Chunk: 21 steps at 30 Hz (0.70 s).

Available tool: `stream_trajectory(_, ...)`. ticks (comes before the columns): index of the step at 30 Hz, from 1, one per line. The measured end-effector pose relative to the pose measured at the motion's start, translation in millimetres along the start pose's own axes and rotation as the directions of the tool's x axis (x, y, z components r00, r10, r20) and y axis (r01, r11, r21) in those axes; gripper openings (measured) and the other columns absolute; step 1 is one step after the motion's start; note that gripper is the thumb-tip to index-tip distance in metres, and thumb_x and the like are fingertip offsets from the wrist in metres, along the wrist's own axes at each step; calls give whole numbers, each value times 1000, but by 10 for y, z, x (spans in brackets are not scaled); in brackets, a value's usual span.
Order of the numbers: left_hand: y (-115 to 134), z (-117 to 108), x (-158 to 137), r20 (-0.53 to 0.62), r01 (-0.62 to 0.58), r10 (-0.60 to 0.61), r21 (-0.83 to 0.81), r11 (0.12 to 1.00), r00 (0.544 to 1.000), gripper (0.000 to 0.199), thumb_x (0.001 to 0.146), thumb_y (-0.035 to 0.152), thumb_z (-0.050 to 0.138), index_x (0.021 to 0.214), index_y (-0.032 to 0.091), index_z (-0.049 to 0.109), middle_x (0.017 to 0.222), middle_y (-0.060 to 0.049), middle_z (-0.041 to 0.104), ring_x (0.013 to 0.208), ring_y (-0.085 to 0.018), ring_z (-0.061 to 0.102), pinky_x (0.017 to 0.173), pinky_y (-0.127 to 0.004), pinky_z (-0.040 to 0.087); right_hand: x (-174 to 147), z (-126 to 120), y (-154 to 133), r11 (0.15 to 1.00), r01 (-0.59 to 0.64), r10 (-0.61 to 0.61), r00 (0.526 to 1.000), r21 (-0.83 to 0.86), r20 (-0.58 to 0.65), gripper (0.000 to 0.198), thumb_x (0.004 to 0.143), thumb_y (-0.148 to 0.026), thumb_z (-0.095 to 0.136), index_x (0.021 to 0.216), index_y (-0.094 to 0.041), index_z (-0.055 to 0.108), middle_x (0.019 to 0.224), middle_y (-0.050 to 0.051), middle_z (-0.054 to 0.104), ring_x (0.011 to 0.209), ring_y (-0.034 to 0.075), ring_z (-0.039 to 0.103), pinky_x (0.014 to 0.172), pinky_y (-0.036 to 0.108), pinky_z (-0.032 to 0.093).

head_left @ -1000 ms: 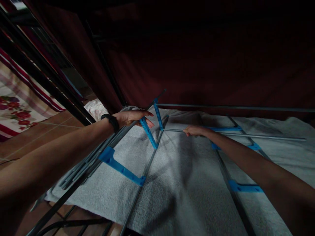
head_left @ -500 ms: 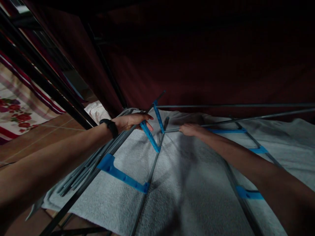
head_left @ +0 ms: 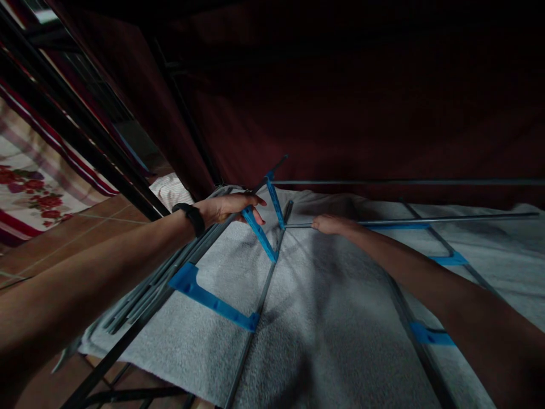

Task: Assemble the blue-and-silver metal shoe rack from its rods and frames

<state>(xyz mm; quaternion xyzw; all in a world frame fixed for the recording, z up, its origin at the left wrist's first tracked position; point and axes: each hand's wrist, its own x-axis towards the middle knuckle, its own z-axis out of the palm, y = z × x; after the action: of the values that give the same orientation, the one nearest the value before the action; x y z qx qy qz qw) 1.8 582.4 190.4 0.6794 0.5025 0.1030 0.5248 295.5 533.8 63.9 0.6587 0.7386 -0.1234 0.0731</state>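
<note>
A frame of dark metal poles joined by blue plastic brackets (head_left: 215,301) stands tilted over a grey towel-like cloth. My left hand (head_left: 234,207), with a black band on its wrist, is wrapped round the frame's left pole beside another blue bracket (head_left: 259,236). In my closed right hand (head_left: 327,224) is a thin grey metal tube (head_left: 451,220). Its left end meets the frame at the foot of a farther blue bracket (head_left: 276,201). The rest of it runs out to the right, nearly level. My palm hides the tube's middle.
Several loose grey tubes (head_left: 149,292) lie bundled on the cloth (head_left: 340,329) at the left. A second frame with blue brackets (head_left: 432,334) lies at the right. Behind hangs a dark red curtain (head_left: 361,125). Black metal bars (head_left: 85,136) and a flowered cloth (head_left: 38,193) are at the left.
The tube's free right end has swung down and towards me, while its left end stays at the bracket. My left hand keeps its hold on the pole. The view has shifted slightly.
</note>
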Motion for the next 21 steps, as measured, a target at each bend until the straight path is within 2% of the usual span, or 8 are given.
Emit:
stream_trajectory(6,44,16,-49,-13,13,-13,40,999,1000,52,82,36,55,131,17,56,77,-8,77,93,-25,73,78,-31,58,22,37,17,1000,0,0,1000,11,0,42,100,-36,39,116,-14,70,123,15,67,107,24,64,89,29,46)
stream_trajectory(14,-152,-163,-2,-56,16,-14,24,1000,998,54,82,48,61,130,23,58,81,-7,77,86,-22,73,71,-29,58,-188,200,86,1000,-22,21,997,-3,-72,41,101,-37,36,119,-17,67,121,13,68,108,24,64,87,31,45)
stream_trajectory(21,-10,-33,12,-68,17,-13,51,999,998,60,82,45,61,135,18,53,78,-9,76,87,-24,73,69,-28,58,-239,250,154,998,-50,54,993,35,-105,35,99,-34,40,117,-19,66,118,13,69,108,25,64,90,34,45)
